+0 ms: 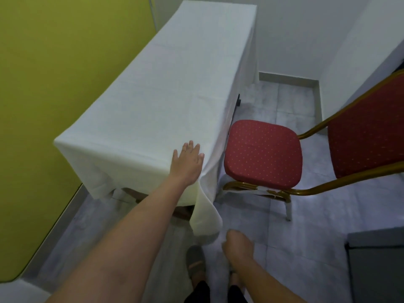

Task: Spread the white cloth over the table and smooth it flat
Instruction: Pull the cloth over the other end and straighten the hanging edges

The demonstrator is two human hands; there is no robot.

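the left arm point(122, 237) reaches far forward, bare and nearly straight. the left hand point(187, 164) lies palm down, fingers straight and a little spread, thumb out to the side. the right hand point(238, 246) hangs low and near the body, back up, fingers curled downward. it is blurred, so i cannot tell whether it pinches anything. the right forearm point(269, 283) slants in from the lower right.

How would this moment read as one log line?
left hand flat on white cloth at near corner | right hand low by hanging corner, blurred
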